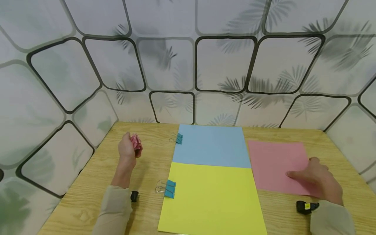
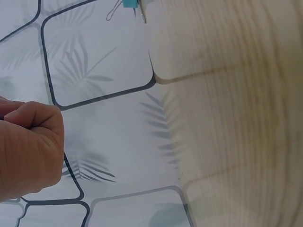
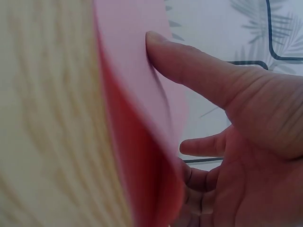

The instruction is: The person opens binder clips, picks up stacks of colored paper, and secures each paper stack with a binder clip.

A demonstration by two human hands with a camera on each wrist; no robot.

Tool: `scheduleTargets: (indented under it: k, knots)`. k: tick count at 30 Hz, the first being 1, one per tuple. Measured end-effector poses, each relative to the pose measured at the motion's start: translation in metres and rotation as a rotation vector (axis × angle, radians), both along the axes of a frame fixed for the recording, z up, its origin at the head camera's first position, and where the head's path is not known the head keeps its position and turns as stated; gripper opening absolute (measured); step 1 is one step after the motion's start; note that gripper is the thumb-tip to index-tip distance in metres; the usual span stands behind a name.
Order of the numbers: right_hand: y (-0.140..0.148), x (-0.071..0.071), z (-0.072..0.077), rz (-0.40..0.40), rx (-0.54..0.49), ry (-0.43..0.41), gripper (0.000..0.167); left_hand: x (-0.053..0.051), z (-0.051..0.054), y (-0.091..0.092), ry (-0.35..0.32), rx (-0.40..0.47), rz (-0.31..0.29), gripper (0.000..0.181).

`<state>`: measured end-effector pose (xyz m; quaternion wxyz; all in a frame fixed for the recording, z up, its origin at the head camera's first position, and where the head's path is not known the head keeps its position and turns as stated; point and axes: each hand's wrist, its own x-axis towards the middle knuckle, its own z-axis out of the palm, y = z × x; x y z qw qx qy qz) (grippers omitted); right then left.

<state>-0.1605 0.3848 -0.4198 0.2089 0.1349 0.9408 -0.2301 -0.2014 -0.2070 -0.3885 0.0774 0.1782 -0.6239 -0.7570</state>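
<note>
My left hand (image 1: 127, 148) is raised over the left side of the table and grips a small crumpled-looking pink thing (image 1: 136, 142), whose kind I cannot tell. Only the curled back of that hand (image 2: 33, 146) shows in the left wrist view. On the right lies a pink sheet of paper (image 1: 276, 163). The right hand (image 1: 320, 178) has its thumb on the upper face and its other fingers at the right edge. In the right wrist view the sheet (image 3: 128, 47) bows up off the table near the hand (image 3: 255, 127), with fingertips partly hidden behind its edge.
Mid-table, a blue sheet (image 1: 211, 145) lies above a yellow sheet (image 1: 211, 199). One teal binder clip (image 1: 179, 138) sits on the blue sheet's left edge, another binder clip (image 1: 170, 189) on the yellow one's. A patterned wall covering (image 1: 217, 65) rises behind the wooden table (image 1: 79, 209).
</note>
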Motion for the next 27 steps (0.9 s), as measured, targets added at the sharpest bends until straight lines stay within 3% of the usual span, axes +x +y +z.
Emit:
scheduleTargets:
  k: [8,16,27]
  knots:
    - [0.0045,-0.0036,-0.0041,-0.021,-0.062,0.002,0.132,0.0007,0.0005,-0.0003,0.01,-0.03,0.0,0.063]
    - [0.0031,-0.002,-0.0028,0.015,0.041,0.022,0.125,0.0007,0.0005,-0.0009,0.016,-0.039,0.003,0.062]
    - [-0.0032,-0.0041,-0.0031,-0.082,-0.138,0.019,0.132,0.001,0.0004,-0.0008,0.001,-0.061,0.007,0.06]
